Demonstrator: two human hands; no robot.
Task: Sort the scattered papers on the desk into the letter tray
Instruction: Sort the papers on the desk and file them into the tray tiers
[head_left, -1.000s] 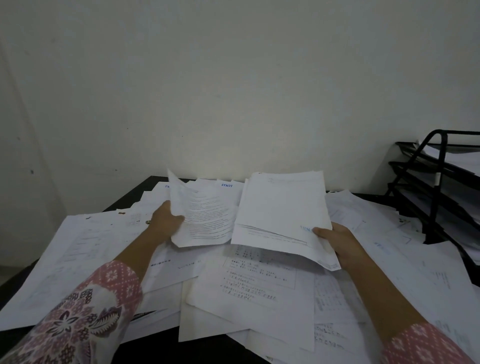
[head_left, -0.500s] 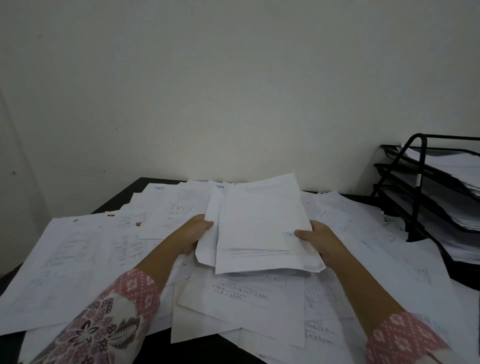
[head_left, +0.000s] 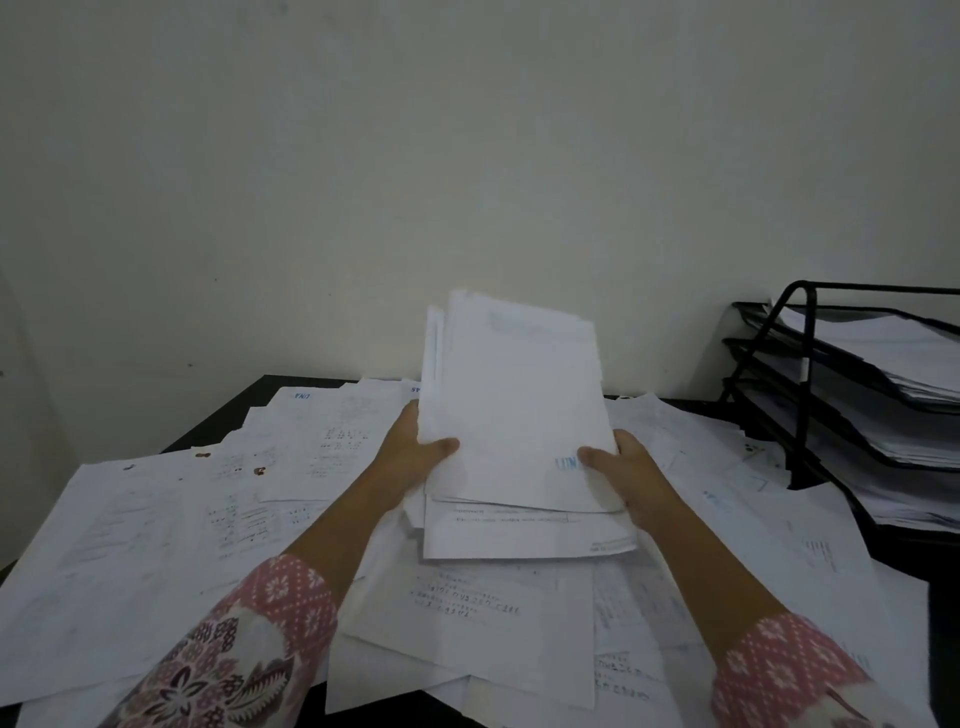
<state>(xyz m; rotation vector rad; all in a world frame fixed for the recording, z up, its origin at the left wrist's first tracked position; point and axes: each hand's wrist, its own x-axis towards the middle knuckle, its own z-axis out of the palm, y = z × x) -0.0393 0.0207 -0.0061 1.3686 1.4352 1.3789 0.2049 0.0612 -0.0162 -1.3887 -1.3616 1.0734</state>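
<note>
A stack of white papers (head_left: 514, 410) stands tilted up above the desk, held from both sides. My left hand (head_left: 410, 457) grips its left edge with the thumb across the front sheet. My right hand (head_left: 623, 467) grips the right edge, thumb on the front near blue print. Many loose printed sheets (head_left: 208, 519) cover the black desk (head_left: 234, 410) all around and under the stack. The black wire letter tray (head_left: 800, 364) with three tiers stands at the right, each tier holding papers.
A plain pale wall rises directly behind the desk. The desk's dark far-left corner and a strip of its front edge show between sheets. Some papers overlap the foot of the letter tray.
The sheet in my left hand has been brought together with the stack in my right hand. The joined stack has been lifted and tipped upright, with both hands now on its sides.
</note>
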